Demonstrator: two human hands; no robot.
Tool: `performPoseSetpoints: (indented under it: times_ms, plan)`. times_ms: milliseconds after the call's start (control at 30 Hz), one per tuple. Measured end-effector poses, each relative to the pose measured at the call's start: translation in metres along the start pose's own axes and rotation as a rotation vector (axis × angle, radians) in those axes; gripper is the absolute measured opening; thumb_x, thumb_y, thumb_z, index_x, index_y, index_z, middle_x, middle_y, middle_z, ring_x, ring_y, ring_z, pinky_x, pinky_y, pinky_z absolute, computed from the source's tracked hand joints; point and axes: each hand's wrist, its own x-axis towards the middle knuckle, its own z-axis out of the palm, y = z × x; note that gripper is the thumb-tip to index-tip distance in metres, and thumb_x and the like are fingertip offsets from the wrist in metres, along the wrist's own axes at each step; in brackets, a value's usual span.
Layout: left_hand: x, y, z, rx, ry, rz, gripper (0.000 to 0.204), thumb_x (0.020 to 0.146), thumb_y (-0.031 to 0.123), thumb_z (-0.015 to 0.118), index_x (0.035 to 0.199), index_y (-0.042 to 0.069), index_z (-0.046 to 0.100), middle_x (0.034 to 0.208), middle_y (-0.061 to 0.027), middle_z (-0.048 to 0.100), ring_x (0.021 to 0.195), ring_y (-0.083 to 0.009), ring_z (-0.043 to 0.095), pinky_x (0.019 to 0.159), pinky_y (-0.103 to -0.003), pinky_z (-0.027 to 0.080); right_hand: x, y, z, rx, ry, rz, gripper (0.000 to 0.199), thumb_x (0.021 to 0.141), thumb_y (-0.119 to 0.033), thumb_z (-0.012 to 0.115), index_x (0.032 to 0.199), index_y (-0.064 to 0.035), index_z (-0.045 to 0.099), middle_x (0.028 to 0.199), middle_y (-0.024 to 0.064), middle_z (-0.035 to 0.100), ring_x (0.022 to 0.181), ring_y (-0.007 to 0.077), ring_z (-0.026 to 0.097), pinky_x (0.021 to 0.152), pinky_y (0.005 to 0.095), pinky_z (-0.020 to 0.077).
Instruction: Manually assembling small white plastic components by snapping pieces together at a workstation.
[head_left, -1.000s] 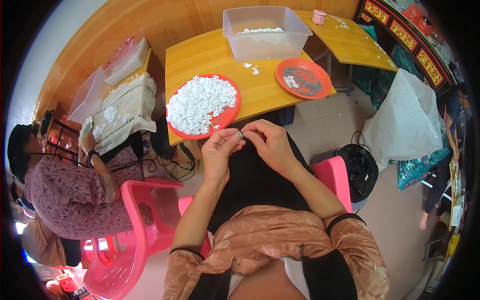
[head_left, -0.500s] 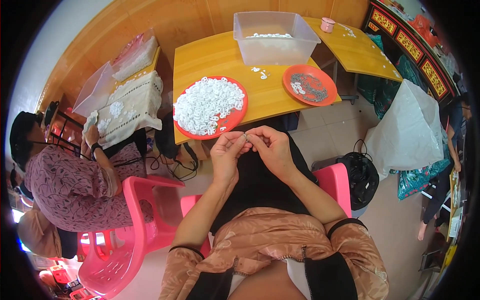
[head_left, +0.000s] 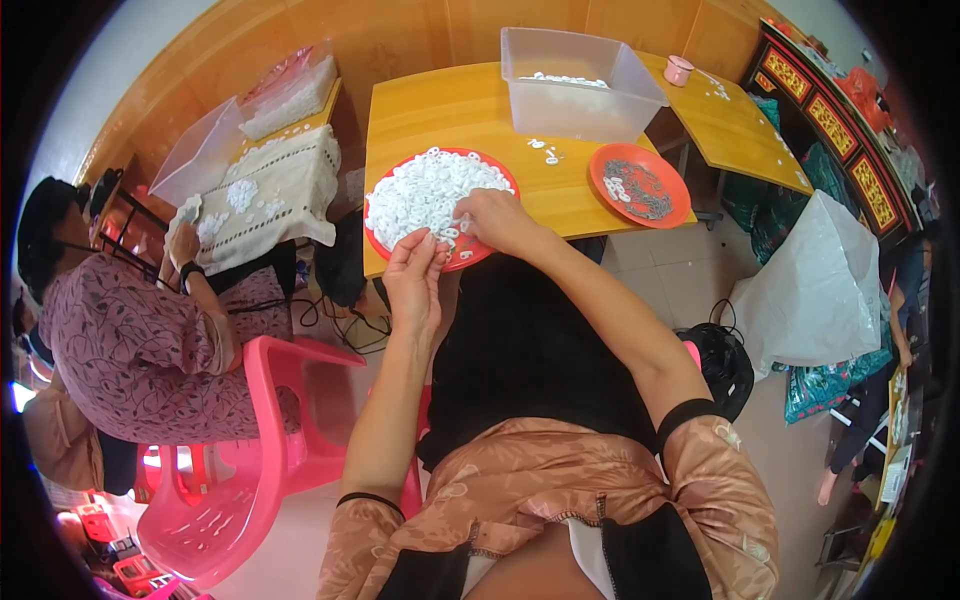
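On the near edge of the yellow table (head_left: 470, 110), a red plate (head_left: 487, 250) holds a heap of small white rings (head_left: 425, 190). Over the near right part of that plate, the right hand (head_left: 500, 220) rests with its fingers bent down into the rings, pinched together at the heap; whether a ring sits between the fingertips cannot be told. Just off the plate's near rim, to the left of the right hand, the left hand (head_left: 415, 280) is raised with its fingers together and curled, the tips close to the rim; whether it grips anything cannot be told. The two hands are near each other but apart.

Right of the red plate, on the same table, lies an orange plate (head_left: 640, 185) with a dark pile in it. Behind both plates stands a clear tub (head_left: 580, 85) with a few white pieces on its bottom, and some loose white pieces (head_left: 545, 150) lie on the table between the tub and the red plate.

Left of the table, another person (head_left: 130, 330) in a patterned top sits by a pink chair (head_left: 270, 440), one hand on a cloth (head_left: 275, 190) strewn with white bits. Right of the table, on the floor, sits a white bag (head_left: 815, 290).
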Motion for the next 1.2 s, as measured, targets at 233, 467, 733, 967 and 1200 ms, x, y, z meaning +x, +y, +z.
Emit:
performPoseSetpoints:
  times_ms: [233, 467, 733, 967, 1200]
  plan:
    - [0.001, -0.002, -0.003, 0.012, -0.040, -0.018, 0.016, 0.085, 0.004, 0.061, 0.101, 0.002, 0.057, 0.090, -0.0035, 0.060, 0.078, -0.0122, 0.061, 0.073, -0.022, 0.052, 0.007, 0.002, 0.007, -0.157, -0.218, 0.013, 0.014, 0.074, -0.009, 0.061, 0.085, -0.0017, 0.066, 0.084, 0.0176, 0.064, 0.079, 0.0347, 0.061, 0.071, 0.0414, 0.0485]
    - [-0.007, -0.003, -0.001, -0.280, -0.121, -0.194, 0.018, 0.089, 0.009, 0.057, 0.105, 0.005, 0.052, 0.103, -0.0065, 0.057, 0.102, -0.0185, 0.055, 0.091, -0.031, 0.045, -0.035, -0.068, -0.029, 0.389, 0.382, 0.087, 0.011, 0.077, -0.006, 0.060, 0.086, -0.0001, 0.064, 0.080, 0.0144, 0.063, 0.072, 0.0300, 0.061, 0.066, 0.0361, 0.0489]
    - [-0.008, -0.009, -0.001, -0.518, -0.120, -0.281, 0.013, 0.089, 0.013, 0.057, 0.102, 0.011, 0.058, 0.093, -0.0050, 0.061, 0.114, -0.0235, 0.050, 0.104, -0.043, 0.034, -0.068, -0.086, 0.000, 0.165, 0.440, -0.206, 0.011, 0.075, -0.001, 0.064, 0.086, -0.0007, 0.064, 0.083, 0.0116, 0.063, 0.075, 0.0267, 0.062, 0.067, 0.0324, 0.0475]
    - [-0.011, -0.002, 0.003, -0.609, -0.176, -0.304, 0.016, 0.089, 0.007, 0.055, 0.104, 0.008, 0.049, 0.102, -0.0077, 0.055, 0.115, -0.0247, 0.049, 0.101, -0.040, 0.038, -0.068, -0.089, -0.022, 0.533, 0.387, 0.200, 0.013, 0.077, -0.002, 0.065, 0.090, -0.0001, 0.065, 0.080, 0.0104, 0.064, 0.066, 0.0178, 0.061, 0.059, 0.0258, 0.0463]
    - [-0.015, -0.003, 0.006, -0.583, -0.202, -0.299, 0.016, 0.090, 0.007, 0.054, 0.105, 0.008, 0.048, 0.109, -0.0096, 0.053, 0.119, -0.0247, 0.046, 0.102, -0.039, 0.037, -0.070, -0.090, -0.018, 0.448, 0.308, 0.150, 0.017, 0.074, -0.004, 0.069, 0.090, 0.0001, 0.065, 0.076, 0.0099, 0.059, 0.061, 0.0171, 0.056, 0.056, 0.0277, 0.0439]
